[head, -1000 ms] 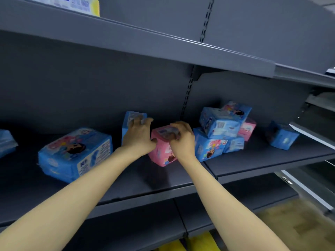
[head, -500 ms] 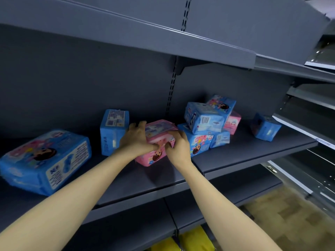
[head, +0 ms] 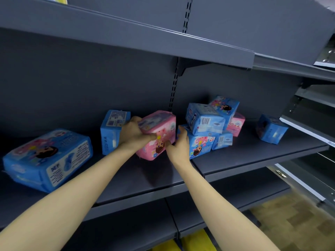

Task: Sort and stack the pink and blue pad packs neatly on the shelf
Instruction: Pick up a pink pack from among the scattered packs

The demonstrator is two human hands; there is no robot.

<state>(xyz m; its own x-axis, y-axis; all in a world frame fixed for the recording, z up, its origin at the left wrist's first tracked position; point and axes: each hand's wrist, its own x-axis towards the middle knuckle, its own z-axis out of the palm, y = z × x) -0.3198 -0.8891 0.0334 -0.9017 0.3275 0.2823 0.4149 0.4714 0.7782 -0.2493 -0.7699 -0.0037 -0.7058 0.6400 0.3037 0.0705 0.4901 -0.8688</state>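
I hold the pink pack (head: 157, 133), tilted on the shelf (head: 253, 156) between an upright blue pack (head: 110, 131) and the blue heap (head: 204, 131), with my left hand (head: 134, 135) curled over its top-left edge and my right hand (head: 178, 146) gripping its lower-right corner, judging it light, soft and slick, best held at opposite ends.

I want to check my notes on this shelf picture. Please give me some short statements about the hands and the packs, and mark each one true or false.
1. The left hand and the right hand both hold the pink pack. True.
2. The large blue pack lies to the right of the hands. False: it lies at the far left of the shelf.
3. A second pink pack sits in the pile on the right. True.
4. The lone blue pack rests on top of the pile. False: it sits apart, further right on the shelf.
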